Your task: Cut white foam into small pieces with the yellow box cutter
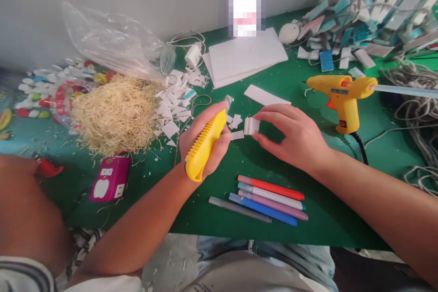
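Observation:
My left hand (212,148) is wrapped round a yellow ridged utility knife (205,146), its metallic front end pointing away from me. Between the thumb and fingers of my right hand (290,134) is a small white foam block (252,126), held just above the green table (191,214). Small white scraps (235,121) lie between my two hands. A longer white strip (265,96) rests behind my right hand. Several felt-tip pens (272,187) lie side by side in front of my hands, with a grey one (239,210) nearest me.
A yellow glue gun (345,96) stands at right, its cord trailing. White sheets (246,57) lie at the back. Straw (118,114), white cut pieces (171,102), bottle caps (44,82) and a purple box (110,179) occupy the left. Another person's limb (27,205) is at far left.

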A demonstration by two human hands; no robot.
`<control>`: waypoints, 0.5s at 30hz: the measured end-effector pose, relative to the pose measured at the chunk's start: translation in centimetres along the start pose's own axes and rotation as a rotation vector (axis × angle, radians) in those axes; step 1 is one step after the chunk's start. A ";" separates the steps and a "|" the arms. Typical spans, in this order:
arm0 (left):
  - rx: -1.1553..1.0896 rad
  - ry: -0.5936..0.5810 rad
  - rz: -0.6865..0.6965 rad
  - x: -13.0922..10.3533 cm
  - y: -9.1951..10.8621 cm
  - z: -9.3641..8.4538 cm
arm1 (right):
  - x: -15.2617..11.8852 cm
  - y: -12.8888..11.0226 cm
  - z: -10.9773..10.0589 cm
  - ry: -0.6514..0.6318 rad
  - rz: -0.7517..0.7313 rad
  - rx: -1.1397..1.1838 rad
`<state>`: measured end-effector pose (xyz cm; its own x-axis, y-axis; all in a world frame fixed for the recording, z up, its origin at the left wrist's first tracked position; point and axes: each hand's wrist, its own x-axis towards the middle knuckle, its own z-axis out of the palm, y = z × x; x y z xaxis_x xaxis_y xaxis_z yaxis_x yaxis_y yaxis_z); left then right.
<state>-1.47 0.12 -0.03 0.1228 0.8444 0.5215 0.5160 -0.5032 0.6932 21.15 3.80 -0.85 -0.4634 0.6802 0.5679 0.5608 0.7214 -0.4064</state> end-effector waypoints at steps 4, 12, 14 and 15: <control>0.009 0.009 0.041 0.2 0.3 0.1 | -0.1 0.4 0.2 -0.121 0.062 -0.067; 0.040 -0.179 0.049 0.2 0.8 0.6 | -0.2 0.2 -0.4 -0.217 0.124 -0.172; 0.040 -0.194 0.054 0.1 0.8 0.8 | -0.1 0.1 -0.3 -0.213 0.126 -0.186; 0.038 -0.200 0.054 0.1 0.9 1.0 | -0.1 0.1 -0.3 -0.209 0.127 -0.194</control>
<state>-0.16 -0.04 0.16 0.3150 0.8380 0.4455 0.5353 -0.5445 0.6458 21.44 3.72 -0.74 -0.5012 0.7899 0.3535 0.7346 0.6042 -0.3087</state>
